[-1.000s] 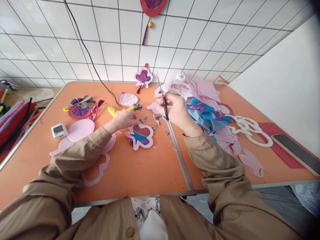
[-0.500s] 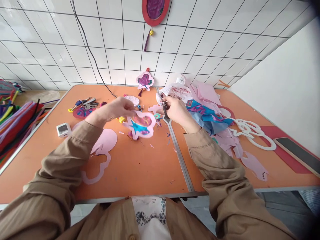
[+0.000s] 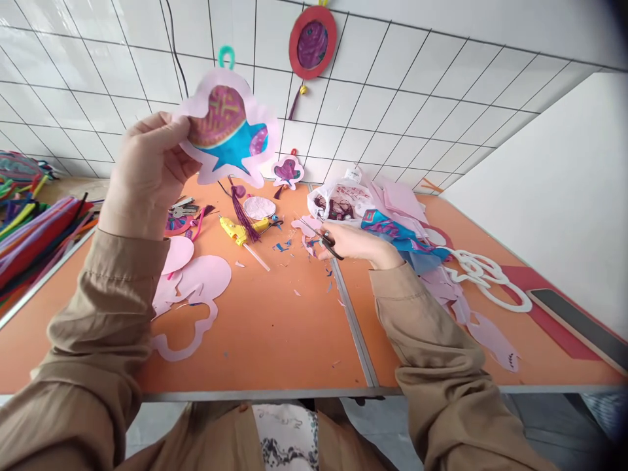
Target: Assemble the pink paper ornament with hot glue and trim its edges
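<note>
Raised in front of the tiled wall, my left hand (image 3: 154, 163) pinches the left edge of a flower-shaped ornament (image 3: 235, 154). This ornament has a pink border, purple and blue patterned fabric in its middle, a green loop on top and a purple tassel (image 3: 244, 212) hanging below. Low over the table, my right hand (image 3: 350, 242) is closed around a pair of scissors (image 3: 330, 244), blades pointing to the upper left. Pink and blue scraps (image 3: 282, 247) lie near the scissors. A yellow glue gun (image 3: 240, 230) with a glue stick rests beneath the tassel.
A similar small ornament (image 3: 288, 171) leans on the wall, and a red oval one (image 3: 313, 42) hangs above. Pink cutouts (image 3: 209, 278) lie at left. Blue fabric (image 3: 405, 235), a plastic bag (image 3: 343, 196), white cord (image 3: 485, 278) and a phone (image 3: 581, 324) are at right.
My left hand has lifted the ornament up and to the left, bringing its loop and tassel into sight. My right hand has lowered slightly with the scissors, and they have turned.
</note>
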`<action>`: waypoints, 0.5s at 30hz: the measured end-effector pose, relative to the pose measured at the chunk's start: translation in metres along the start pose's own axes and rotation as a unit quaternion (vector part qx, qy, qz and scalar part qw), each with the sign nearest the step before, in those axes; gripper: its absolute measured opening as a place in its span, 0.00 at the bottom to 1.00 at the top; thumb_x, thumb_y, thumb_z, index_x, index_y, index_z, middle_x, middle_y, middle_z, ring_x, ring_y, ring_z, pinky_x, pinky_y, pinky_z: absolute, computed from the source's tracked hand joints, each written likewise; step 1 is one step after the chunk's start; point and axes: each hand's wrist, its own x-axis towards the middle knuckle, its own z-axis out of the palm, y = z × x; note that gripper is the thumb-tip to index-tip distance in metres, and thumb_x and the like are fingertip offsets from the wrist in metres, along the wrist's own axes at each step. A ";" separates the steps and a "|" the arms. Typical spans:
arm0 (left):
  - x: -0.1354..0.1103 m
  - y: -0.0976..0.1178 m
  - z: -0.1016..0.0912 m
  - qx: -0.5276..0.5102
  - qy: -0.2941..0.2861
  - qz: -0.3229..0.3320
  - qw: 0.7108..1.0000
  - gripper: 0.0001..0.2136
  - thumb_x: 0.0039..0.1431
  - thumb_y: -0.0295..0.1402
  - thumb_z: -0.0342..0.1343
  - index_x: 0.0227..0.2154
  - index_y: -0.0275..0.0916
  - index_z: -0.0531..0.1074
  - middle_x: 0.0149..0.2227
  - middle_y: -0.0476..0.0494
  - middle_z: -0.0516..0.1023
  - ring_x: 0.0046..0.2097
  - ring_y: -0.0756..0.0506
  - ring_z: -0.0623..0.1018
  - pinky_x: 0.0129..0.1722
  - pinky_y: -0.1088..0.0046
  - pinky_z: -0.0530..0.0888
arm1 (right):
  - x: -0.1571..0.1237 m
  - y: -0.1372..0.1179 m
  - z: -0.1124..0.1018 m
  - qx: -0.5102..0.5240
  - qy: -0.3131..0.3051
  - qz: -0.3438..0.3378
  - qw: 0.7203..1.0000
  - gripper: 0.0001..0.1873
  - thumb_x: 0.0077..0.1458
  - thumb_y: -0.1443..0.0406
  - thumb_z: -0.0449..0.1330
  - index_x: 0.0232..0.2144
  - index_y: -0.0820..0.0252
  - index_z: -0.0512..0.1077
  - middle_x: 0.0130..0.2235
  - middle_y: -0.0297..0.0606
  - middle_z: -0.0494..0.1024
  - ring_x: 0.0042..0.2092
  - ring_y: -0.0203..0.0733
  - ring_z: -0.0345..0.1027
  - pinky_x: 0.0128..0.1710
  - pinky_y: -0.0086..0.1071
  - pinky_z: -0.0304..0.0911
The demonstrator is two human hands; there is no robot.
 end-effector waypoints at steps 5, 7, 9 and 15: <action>0.007 0.001 -0.006 -0.091 0.055 0.022 0.994 0.12 0.60 0.23 0.56 0.21 0.40 0.73 0.24 0.48 0.72 0.29 0.51 0.70 0.26 0.77 0.69 | 0.003 -0.001 0.007 -0.037 -0.048 -0.008 0.998 0.12 0.46 0.65 0.72 0.33 0.58 0.73 0.35 0.36 0.78 0.35 0.42 0.70 0.33 0.31 0.56; 0.008 -0.001 -0.004 -0.102 0.052 0.001 0.993 0.14 0.61 0.22 0.55 0.20 0.39 0.73 0.24 0.47 0.72 0.28 0.51 0.69 0.25 0.75 0.67 | 0.006 -0.001 0.011 -0.044 -0.071 -0.031 0.996 0.12 0.44 0.66 0.72 0.28 0.58 0.72 0.30 0.32 0.75 0.32 0.39 0.66 0.32 0.32 0.54; 0.008 -0.003 0.000 -0.110 0.054 -0.015 0.992 0.16 0.63 0.22 0.53 0.20 0.39 0.72 0.23 0.48 0.71 0.27 0.51 0.68 0.26 0.74 0.66 | 0.009 0.000 0.014 -0.044 -0.090 -0.057 0.993 0.13 0.43 0.66 0.72 0.24 0.58 0.69 0.26 0.30 0.71 0.29 0.37 0.61 0.31 0.32 0.52; 0.009 -0.005 0.004 -0.142 0.043 -0.014 0.989 0.17 0.67 0.23 0.50 0.22 0.39 0.70 0.25 0.49 0.72 0.31 0.50 0.70 0.33 0.73 0.70 | 0.010 0.003 0.018 -0.015 -0.127 -0.130 0.983 0.08 0.43 0.68 0.70 0.26 0.59 0.72 0.25 0.28 0.70 0.28 0.35 0.59 0.31 0.31 0.51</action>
